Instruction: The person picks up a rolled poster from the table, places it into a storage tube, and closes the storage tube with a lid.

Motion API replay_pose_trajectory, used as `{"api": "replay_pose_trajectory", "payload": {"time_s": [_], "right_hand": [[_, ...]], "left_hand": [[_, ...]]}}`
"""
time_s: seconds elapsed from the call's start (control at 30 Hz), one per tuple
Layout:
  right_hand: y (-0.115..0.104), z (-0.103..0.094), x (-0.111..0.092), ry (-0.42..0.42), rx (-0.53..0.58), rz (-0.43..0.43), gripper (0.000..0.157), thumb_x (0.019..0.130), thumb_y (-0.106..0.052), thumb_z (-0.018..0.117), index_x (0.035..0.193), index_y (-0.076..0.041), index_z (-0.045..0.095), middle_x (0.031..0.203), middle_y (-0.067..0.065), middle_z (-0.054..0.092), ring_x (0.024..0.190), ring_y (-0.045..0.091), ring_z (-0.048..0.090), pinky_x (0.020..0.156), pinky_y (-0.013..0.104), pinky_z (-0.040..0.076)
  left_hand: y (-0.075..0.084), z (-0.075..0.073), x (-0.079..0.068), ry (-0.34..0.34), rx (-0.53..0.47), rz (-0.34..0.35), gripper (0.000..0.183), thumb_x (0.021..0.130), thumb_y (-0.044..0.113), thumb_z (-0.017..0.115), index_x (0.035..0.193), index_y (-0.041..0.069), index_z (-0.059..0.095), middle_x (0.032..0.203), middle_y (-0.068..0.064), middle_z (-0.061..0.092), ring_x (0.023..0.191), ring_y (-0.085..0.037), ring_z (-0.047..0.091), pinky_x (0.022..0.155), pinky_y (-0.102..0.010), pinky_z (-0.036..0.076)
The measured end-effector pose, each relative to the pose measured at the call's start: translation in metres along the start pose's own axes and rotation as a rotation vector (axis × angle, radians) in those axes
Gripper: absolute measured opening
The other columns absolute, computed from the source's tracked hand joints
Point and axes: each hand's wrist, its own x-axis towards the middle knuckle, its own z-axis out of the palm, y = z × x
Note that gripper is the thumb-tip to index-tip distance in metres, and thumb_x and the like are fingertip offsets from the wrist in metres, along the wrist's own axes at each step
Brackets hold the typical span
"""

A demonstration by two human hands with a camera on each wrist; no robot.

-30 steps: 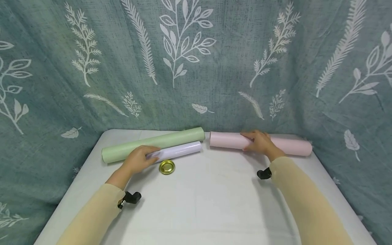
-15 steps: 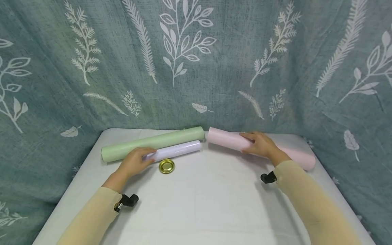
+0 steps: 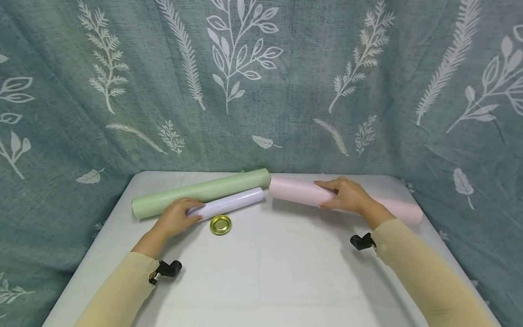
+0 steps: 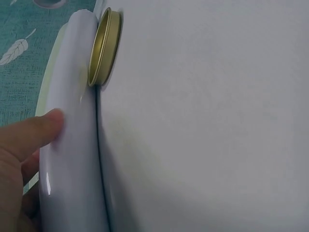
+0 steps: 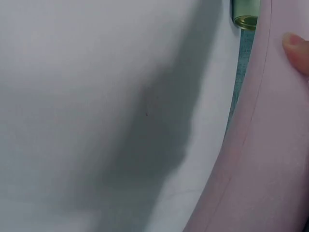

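Observation:
My left hand (image 3: 176, 219) grips the left part of a glossy lavender tube (image 3: 234, 202). In the left wrist view its thumb presses the side of the tube (image 4: 75, 159), with other fingers partly hidden behind. A shallow round gold lid (image 3: 220, 225) lies just in front of that tube. My right hand (image 3: 347, 199) holds a thicker pale pink tube (image 3: 296, 190) near its middle, thumb on the near side. The pink tube slants, its right end nearer me. In the right wrist view only the fingertip (image 5: 295, 50) and part of the pink tube (image 5: 256, 154) show.
A long light green tube (image 3: 220, 187) lies behind the lavender one, its right end close to the pink tube's left end. Gold shows at that end (image 5: 246, 20) in the right wrist view. A leaf-patterned teal curtain (image 3: 261, 91) stands behind the white table (image 3: 278, 272).
The pink tube's right end has swung toward me, and its left end has shifted left to the green tube. My left hand has slid slightly left along the lavender tube.

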Motion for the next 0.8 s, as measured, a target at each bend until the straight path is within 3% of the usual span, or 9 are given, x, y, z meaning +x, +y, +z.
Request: {"api": "replay_pose_trajectory", "payload": {"time_s": [0.17,0.27,0.43,0.8], "right_hand": [[-0.007,-0.005,-0.008,0.013,0.004,-0.042,0.079,0.074,-0.064,0.080,0.144,-0.035,0.056,0.104,0.002,0.066,0.081,0.016,0.052,0.065,0.034,0.040],[-0.011,-0.008,-0.014,0.019,0.021,-0.070,0.079,0.074,-0.062,0.081,0.144,-0.033,0.057,0.113,0.004,0.070,0.084,0.015,0.056,0.069,0.036,0.044],[-0.019,-0.014,-0.025,0.012,0.073,-0.062,0.078,0.076,-0.062,0.080,0.144,-0.034,0.056,0.134,0.006,0.064,0.107,0.021,0.064,0.086,0.044,0.051],[-0.027,-0.015,-0.039,0.009,-0.012,-0.104,0.076,0.075,-0.063,0.080,0.144,-0.040,0.055,0.127,0.005,0.069,0.080,0.009,0.058,0.072,0.034,0.045]], "left_hand": [[0.001,-0.002,-0.003,0.000,-0.021,-0.005,0.037,0.086,0.015,0.080,0.122,0.008,0.072,0.125,-0.016,0.066,0.119,-0.039,0.059,0.100,-0.056,0.046],[0.000,-0.002,-0.005,-0.008,-0.022,-0.012,0.040,0.085,0.015,0.081,0.123,0.007,0.072,0.127,-0.017,0.065,0.121,-0.040,0.058,0.102,-0.056,0.044],[-0.004,-0.001,-0.008,-0.014,-0.025,-0.024,0.043,0.084,0.015,0.082,0.125,0.008,0.071,0.129,-0.016,0.064,0.122,-0.040,0.057,0.103,-0.056,0.043],[-0.005,-0.006,-0.015,-0.010,-0.002,-0.013,0.043,0.084,0.016,0.082,0.124,0.008,0.071,0.126,-0.016,0.066,0.120,-0.039,0.059,0.101,-0.055,0.045]]}}
